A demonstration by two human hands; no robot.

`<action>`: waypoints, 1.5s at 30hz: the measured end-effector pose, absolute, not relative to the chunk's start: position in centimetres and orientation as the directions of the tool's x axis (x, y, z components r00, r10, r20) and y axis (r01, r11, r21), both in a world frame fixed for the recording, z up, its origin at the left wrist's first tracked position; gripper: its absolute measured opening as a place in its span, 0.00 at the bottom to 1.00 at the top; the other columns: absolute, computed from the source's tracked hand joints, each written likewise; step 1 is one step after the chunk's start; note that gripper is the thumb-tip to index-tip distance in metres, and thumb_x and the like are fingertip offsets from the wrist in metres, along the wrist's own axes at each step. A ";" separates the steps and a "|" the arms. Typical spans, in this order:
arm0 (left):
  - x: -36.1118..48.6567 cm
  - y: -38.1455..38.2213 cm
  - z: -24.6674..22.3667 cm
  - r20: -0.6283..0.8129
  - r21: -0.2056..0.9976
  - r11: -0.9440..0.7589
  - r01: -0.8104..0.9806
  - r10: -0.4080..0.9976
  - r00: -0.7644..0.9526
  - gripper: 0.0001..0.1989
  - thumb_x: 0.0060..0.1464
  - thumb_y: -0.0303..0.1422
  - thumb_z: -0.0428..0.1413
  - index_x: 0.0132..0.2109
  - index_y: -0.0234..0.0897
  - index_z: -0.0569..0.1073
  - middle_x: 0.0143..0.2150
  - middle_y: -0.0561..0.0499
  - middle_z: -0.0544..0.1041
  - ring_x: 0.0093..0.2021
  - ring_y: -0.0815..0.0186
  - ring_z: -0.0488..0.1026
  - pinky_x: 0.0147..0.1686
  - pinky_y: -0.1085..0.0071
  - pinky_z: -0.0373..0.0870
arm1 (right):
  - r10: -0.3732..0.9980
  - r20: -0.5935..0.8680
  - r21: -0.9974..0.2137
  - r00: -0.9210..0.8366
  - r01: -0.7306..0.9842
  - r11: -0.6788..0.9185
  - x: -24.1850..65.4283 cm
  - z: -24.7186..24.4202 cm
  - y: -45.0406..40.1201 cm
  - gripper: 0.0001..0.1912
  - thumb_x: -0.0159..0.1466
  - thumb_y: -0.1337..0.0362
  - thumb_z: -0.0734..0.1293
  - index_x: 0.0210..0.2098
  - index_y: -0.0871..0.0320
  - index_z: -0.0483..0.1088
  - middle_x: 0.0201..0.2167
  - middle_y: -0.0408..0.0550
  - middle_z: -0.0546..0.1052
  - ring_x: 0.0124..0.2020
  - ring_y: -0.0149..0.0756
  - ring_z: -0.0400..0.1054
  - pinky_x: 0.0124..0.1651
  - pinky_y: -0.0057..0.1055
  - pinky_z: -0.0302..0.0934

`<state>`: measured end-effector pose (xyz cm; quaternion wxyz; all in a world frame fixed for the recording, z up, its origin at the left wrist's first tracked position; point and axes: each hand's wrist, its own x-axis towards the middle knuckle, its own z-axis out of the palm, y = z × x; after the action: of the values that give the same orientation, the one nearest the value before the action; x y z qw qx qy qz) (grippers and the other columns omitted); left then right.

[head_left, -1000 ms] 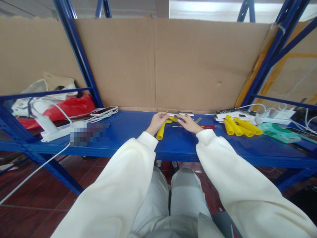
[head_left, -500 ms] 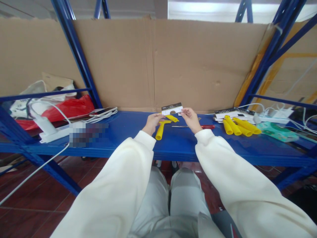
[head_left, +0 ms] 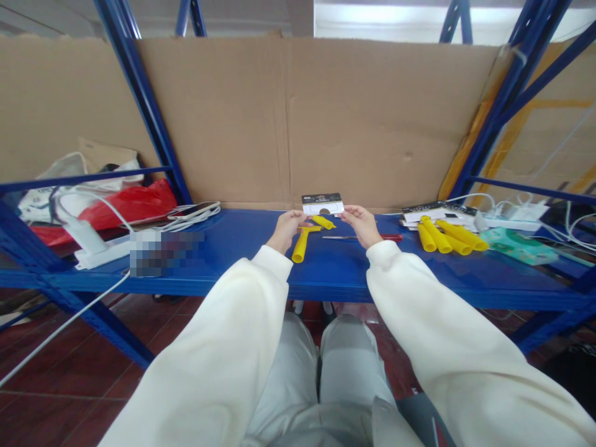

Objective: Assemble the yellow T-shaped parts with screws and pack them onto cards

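Note:
A small black-and-white printed card or flat packet [head_left: 323,205] is held up between my two hands above the blue shelf. My left hand [head_left: 286,230] pinches its lower left corner, and my right hand [head_left: 361,225] pinches the lower right one. Just below lies a yellow plastic tool [head_left: 301,245] with a tube-like handle, close to my left fingers. A smaller yellow piece [head_left: 324,222] shows right under the card. Behind my right hand lies a screwdriver [head_left: 392,237] with a red handle, its shaft pointing left and partly hidden by the hand.
Several yellow handles [head_left: 435,236] lie to the right, in front of stacked black-and-white cards [head_left: 431,214]. Beyond them are a green packet [head_left: 516,246] and white cables. On the left are a power strip [head_left: 105,249], a red bag [head_left: 128,205] and a phone [head_left: 198,210]. Cardboard [head_left: 363,124] closes the back.
The card has turned from slightly tilted to nearly level, its right end a little lower. Both hands keep their hold; the things on the shelf lie as before.

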<state>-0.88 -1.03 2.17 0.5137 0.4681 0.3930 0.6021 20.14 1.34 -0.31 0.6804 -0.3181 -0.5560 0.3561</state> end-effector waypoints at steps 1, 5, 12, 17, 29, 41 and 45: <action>-0.9 -1.1 2.2 0.160 0.954 -0.160 -0.254 0.987 -0.022 0.07 0.52 0.21 0.60 0.31 0.34 0.71 0.34 0.46 0.82 0.28 0.69 0.78 0.25 0.78 0.64 | 0.844 0.516 -0.837 0.144 -0.123 0.533 20.2 -0.3 1.3 0.17 0.48 0.58 0.80 0.32 0.55 0.73 0.32 0.43 0.80 0.36 0.34 0.76 0.42 0.32 0.72; -0.8 -1.1 2.2 0.155 0.958 -0.144 -0.246 0.988 0.027 0.08 0.52 0.23 0.62 0.31 0.34 0.70 0.34 0.46 0.82 0.28 0.68 0.79 0.24 0.78 0.64 | 0.874 0.447 -0.881 0.190 -0.075 0.467 20.2 -0.1 1.3 0.14 0.48 0.59 0.79 0.29 0.56 0.74 0.27 0.41 0.77 0.27 0.28 0.69 0.27 0.25 0.64; -0.8 -0.6 1.7 0.217 0.976 -0.215 0.030 0.970 -0.109 0.07 0.52 0.22 0.60 0.33 0.36 0.70 0.31 0.49 0.80 0.27 0.67 0.77 0.29 0.74 0.68 | 0.888 0.453 -0.890 0.083 -0.007 0.455 20.1 0.2 0.4 0.17 0.52 0.53 0.77 0.23 0.57 0.70 0.19 0.39 0.71 0.20 0.26 0.62 0.22 0.24 0.57; -1.0 -0.3 1.1 0.363 0.780 -0.181 0.599 0.910 -0.198 0.06 0.54 0.30 0.62 0.37 0.38 0.71 0.42 0.44 0.81 0.46 0.57 0.79 0.44 0.67 0.71 | 0.872 0.463 -0.884 0.155 0.007 0.468 20.2 0.3 0.4 0.16 0.54 0.55 0.76 0.23 0.56 0.68 0.18 0.39 0.71 0.19 0.24 0.60 0.21 0.23 0.55; -1.4 -0.5 0.7 0.194 0.608 -0.097 0.788 0.981 -0.030 0.16 0.48 0.33 0.64 0.45 0.34 0.77 0.46 0.41 0.83 0.47 0.53 0.79 0.42 0.67 0.72 | 0.883 0.422 -0.901 0.205 -0.010 0.433 20.2 0.4 0.3 0.13 0.56 0.58 0.75 0.25 0.57 0.69 0.18 0.38 0.70 0.18 0.24 0.60 0.20 0.22 0.55; -1.5 1.1 -0.5 0.126 0.954 -0.063 0.294 0.971 -0.203 0.18 0.32 0.14 0.64 0.14 0.39 0.67 0.20 0.46 0.74 0.42 0.47 0.80 0.34 0.67 0.74 | 0.895 0.407 -0.907 0.180 -0.037 0.420 20.2 0.5 0.0 0.17 0.53 0.55 0.77 0.23 0.56 0.68 0.18 0.38 0.69 0.18 0.24 0.60 0.20 0.22 0.54; -1.1 1.1 -0.4 0.099 0.992 -0.080 0.097 0.972 -0.212 0.16 0.35 0.12 0.59 0.17 0.38 0.69 0.16 0.51 0.69 0.37 0.53 0.80 0.32 0.70 0.73 | 0.895 0.410 -0.904 0.172 -0.050 0.424 20.3 0.4 0.1 0.18 0.52 0.53 0.77 0.24 0.56 0.68 0.18 0.37 0.69 0.18 0.24 0.60 0.19 0.22 0.54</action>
<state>-1.11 1.12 -0.41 0.3971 0.4859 0.5500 0.5511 20.28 0.09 0.42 0.6545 -0.3971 -0.5326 0.3610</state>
